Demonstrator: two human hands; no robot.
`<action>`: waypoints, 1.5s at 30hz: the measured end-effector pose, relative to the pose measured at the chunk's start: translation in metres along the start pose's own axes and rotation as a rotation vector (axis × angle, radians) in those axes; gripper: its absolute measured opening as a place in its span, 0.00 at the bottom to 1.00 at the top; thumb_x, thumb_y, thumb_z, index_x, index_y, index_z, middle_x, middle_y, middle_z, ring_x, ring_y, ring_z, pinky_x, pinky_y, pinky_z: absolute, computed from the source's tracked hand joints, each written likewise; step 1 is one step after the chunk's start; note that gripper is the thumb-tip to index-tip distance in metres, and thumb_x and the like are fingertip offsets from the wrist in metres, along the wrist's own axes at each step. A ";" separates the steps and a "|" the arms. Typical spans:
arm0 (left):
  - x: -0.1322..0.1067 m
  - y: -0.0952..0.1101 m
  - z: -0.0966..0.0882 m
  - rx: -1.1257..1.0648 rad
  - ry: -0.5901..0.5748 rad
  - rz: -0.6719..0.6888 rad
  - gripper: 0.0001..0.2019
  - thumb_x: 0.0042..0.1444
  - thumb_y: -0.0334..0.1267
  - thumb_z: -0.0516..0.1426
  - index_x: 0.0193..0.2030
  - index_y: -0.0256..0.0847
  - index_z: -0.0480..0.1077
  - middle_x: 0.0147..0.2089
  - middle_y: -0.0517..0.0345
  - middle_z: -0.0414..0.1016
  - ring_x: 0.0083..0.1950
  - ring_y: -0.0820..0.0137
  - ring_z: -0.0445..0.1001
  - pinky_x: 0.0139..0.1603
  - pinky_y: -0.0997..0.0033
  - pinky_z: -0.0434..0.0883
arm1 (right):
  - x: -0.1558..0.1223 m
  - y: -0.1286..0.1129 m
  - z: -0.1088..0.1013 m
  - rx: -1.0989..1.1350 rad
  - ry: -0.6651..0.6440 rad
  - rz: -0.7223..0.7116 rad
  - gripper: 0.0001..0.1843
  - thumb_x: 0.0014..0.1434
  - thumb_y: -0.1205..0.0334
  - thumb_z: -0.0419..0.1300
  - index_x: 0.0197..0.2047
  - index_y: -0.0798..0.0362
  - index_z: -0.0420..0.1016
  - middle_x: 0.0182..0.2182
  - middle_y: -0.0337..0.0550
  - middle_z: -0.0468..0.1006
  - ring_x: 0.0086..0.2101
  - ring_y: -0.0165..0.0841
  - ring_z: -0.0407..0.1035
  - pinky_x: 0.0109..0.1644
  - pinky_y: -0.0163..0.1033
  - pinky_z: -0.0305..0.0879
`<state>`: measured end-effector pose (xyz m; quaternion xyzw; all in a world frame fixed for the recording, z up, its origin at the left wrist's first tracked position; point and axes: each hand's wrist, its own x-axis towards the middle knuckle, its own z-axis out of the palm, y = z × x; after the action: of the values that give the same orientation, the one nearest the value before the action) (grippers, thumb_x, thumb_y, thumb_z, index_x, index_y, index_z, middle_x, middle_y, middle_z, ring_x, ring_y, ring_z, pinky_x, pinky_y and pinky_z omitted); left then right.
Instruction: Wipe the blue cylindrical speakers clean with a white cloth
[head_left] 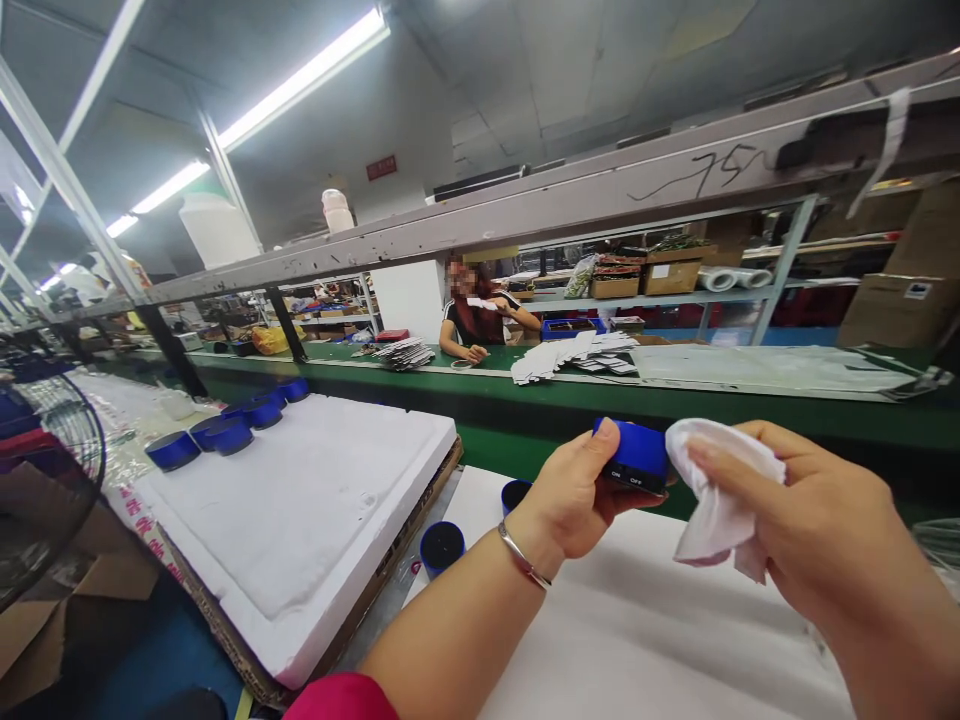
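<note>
A small blue and black speaker-like device (636,455), marked ON and OFF on its dark side, is gripped in my left hand (574,495) above the white work surface (622,620). My right hand (817,510) pinches a white cloth (720,480), whose edge is against or very close to the device's right end. Behind my left wrist stand two similar blue devices with dark tops, one (442,547) fully seen and another (515,494) partly hidden by my arm.
A white foam tray (262,530) on my left carries several blue devices (229,433) at its far edge. Past the green conveyor (480,440), a person (480,320) sits near stacked white pieces (574,355). A shelf beam (525,215) crosses overhead. An open cardboard box (82,590) stands lower left.
</note>
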<state>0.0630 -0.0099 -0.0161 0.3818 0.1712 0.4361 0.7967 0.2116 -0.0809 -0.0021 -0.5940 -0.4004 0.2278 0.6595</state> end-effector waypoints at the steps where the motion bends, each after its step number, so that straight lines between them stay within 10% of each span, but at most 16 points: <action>1: -0.001 0.001 0.001 -0.005 0.002 0.006 0.28 0.56 0.61 0.81 0.42 0.37 0.81 0.42 0.51 0.83 0.43 0.63 0.81 0.47 0.63 0.80 | -0.005 -0.004 0.000 -0.026 -0.045 -0.010 0.34 0.45 0.25 0.81 0.34 0.47 0.81 0.19 0.38 0.68 0.19 0.32 0.55 0.20 0.35 0.48; 13: 0.002 -0.003 -0.004 0.075 0.027 0.002 0.40 0.36 0.67 0.85 0.40 0.37 0.79 0.39 0.55 0.79 0.41 0.67 0.75 0.43 0.68 0.77 | -0.009 -0.011 0.006 -0.071 -0.135 0.002 0.32 0.40 0.31 0.84 0.30 0.49 0.83 0.23 0.40 0.72 0.24 0.32 0.59 0.25 0.34 0.54; 22: -0.001 0.001 0.003 0.095 0.068 -0.105 0.31 0.53 0.65 0.80 0.38 0.36 0.80 0.38 0.52 0.80 0.41 0.65 0.76 0.44 0.65 0.78 | 0.020 0.013 -0.001 0.011 -0.197 0.069 0.34 0.33 0.36 0.87 0.33 0.53 0.86 0.28 0.45 0.77 0.25 0.36 0.66 0.22 0.36 0.60; 45: -0.008 0.010 0.001 0.162 -0.009 -0.020 0.31 0.53 0.63 0.81 0.37 0.39 0.76 0.36 0.57 0.76 0.39 0.67 0.74 0.46 0.64 0.77 | 0.010 -0.003 0.010 0.101 -0.175 0.147 0.35 0.19 0.42 0.88 0.26 0.53 0.82 0.23 0.45 0.74 0.23 0.35 0.64 0.20 0.34 0.58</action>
<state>0.0532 -0.0139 -0.0083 0.4454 0.2060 0.4111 0.7682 0.2083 -0.0677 0.0033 -0.5654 -0.3998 0.3462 0.6329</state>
